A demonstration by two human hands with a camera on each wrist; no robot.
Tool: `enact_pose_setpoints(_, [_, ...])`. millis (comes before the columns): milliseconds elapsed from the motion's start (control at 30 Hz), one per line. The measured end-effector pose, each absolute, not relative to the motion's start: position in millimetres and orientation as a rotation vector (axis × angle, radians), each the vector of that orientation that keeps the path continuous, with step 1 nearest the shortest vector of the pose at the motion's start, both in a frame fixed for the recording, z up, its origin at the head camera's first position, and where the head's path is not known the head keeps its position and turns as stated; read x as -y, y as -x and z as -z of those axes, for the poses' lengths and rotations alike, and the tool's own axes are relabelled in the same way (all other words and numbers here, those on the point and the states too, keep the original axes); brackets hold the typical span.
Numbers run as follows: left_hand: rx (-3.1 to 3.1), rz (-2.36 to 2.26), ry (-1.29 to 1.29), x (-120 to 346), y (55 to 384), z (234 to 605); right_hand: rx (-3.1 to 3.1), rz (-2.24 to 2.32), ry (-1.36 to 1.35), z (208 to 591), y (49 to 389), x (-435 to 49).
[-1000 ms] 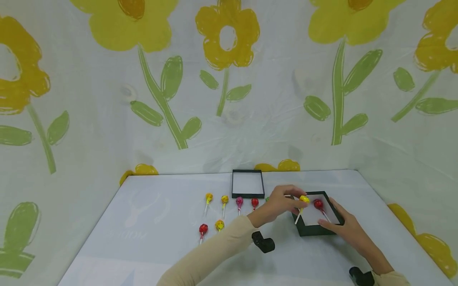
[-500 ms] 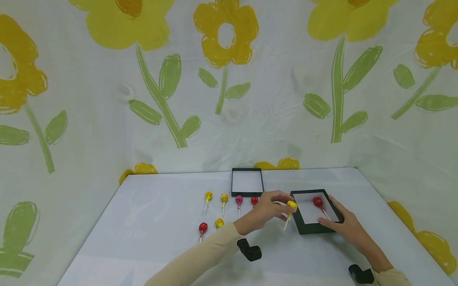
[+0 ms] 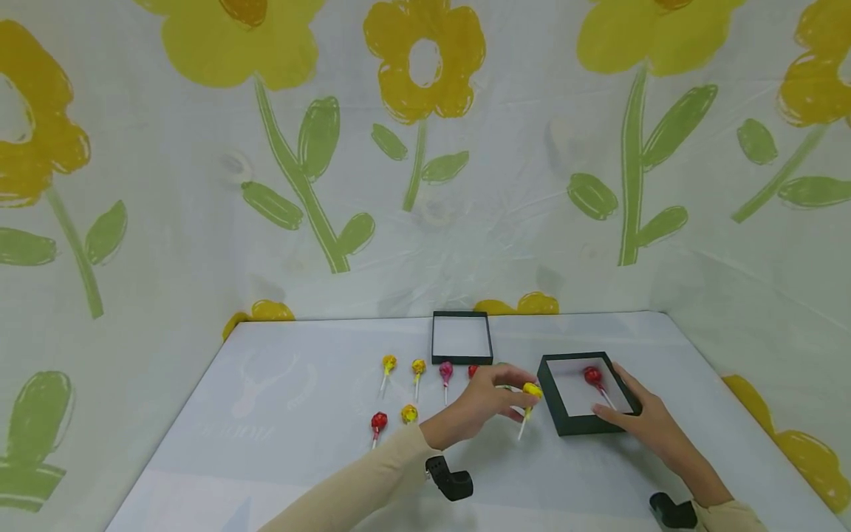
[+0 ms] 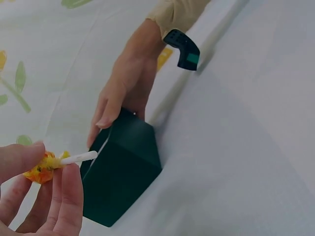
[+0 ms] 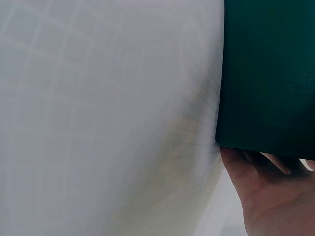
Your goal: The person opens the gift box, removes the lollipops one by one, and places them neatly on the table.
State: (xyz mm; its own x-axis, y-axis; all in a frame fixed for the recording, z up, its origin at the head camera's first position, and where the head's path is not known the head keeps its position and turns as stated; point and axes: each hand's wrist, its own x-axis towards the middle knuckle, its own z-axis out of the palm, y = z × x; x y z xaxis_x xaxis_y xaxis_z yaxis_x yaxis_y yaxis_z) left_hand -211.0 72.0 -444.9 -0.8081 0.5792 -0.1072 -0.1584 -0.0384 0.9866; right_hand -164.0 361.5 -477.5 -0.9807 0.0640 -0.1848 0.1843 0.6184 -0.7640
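In the head view my left hand pinches a yellow lollipop by its wrapped head, just left of a dark green box. The left wrist view shows that lollipop between thumb and fingers, its white stick pointing toward the box. My right hand holds the box by its right side, the thumb over the front rim. Inside the box lies a red lollipop, its stick slanting toward the thumb. From the right wrist, my fingers are seen against the box wall.
Behind, a dark-rimmed shallow lid lies on the white table. Left of my hand are yellow lollipops, a magenta lollipop and red lollipops. My left forearm partly covers the front row. A flower-printed cloth hangs behind.
My left hand, still pinching the yellow lollipop, has moved left and down from over the box to outside its left edge. My right hand stays on the box.
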Motion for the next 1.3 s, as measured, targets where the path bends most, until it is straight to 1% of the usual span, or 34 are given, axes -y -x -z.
enact_pose_setpoints(533, [-1.757, -1.913, -0.361, -55, 202, 449, -2.713, 1.26, -0.209, 477, 164, -361])
enact_pose_setpoints(900, [-1.786, -1.882, -0.277, -40, 198, 455, -2.699, 1.265, -0.214, 479, 165, -363])
enact_pose_setpoints(1300, [-1.79, -1.902, -0.249, -22, 198, 466, -2.668, 1.268, -0.247, 477, 166, -362])
